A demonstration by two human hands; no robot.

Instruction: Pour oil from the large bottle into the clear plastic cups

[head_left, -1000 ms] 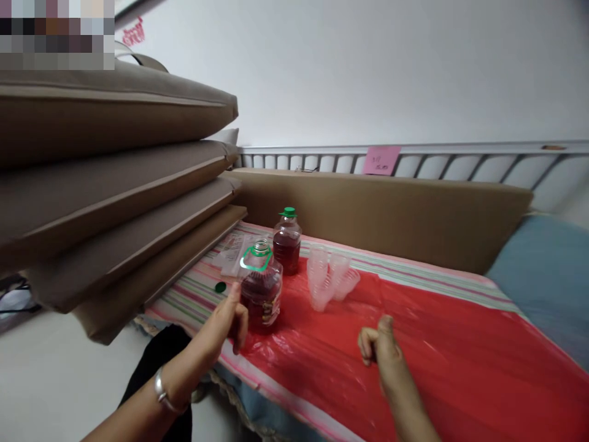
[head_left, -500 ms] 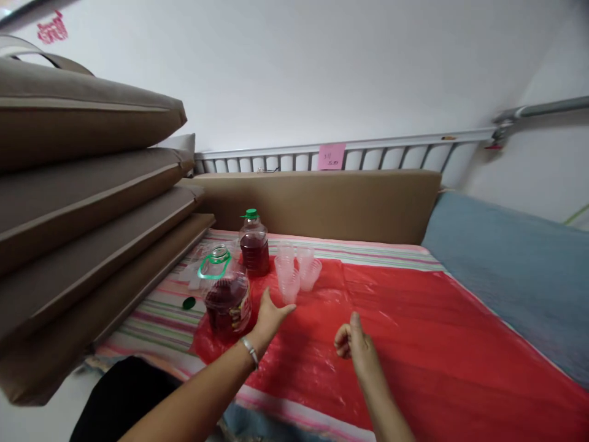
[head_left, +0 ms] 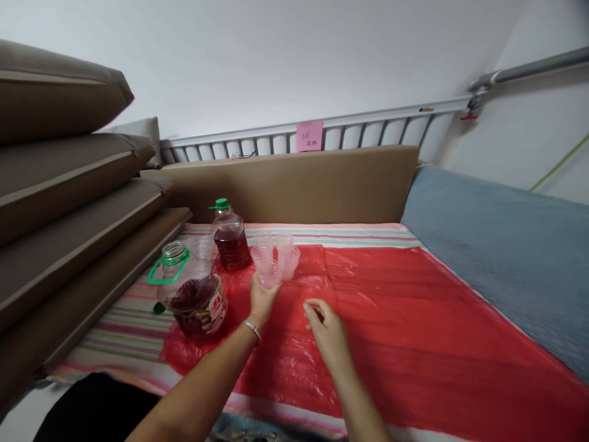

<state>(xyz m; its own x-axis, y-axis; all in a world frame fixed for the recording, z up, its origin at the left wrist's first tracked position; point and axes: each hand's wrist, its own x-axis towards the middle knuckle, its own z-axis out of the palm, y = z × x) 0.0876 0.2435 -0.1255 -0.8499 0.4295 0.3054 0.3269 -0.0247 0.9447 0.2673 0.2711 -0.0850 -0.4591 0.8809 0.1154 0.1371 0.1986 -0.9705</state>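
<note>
My left hand (head_left: pixel 263 302), with a silver bracelet at its wrist, has thumb and fingers around the base of the nearest clear plastic cup (head_left: pixel 269 272). More clear cups (head_left: pixel 286 261) stand in a close cluster behind it on the red plastic sheet (head_left: pixel 391 325). Over the sheet to the right, my right hand (head_left: pixel 327 331) hovers with loosely bent fingers and holds nothing. Left of my left hand sits a large uncapped jug (head_left: pixel 196 307) of dark red liquid with a green handle. A second jug (head_left: pixel 231 245), green-capped, stands behind it.
A green cap (head_left: pixel 159 307) lies on the striped cloth (head_left: pixel 124 328) at left. Brown cushions (head_left: pixel 69 184) are stacked along the left side. A long brown cushion (head_left: pixel 294 187) backs the surface, before a white radiator (head_left: pixel 276 144). Blue fabric (head_left: pixel 497 239) borders the right.
My left hand has reached forward and closed around the nearest cup. My right hand has moved left, its thumb lowered toward the fingers. The view has shifted to the right.
</note>
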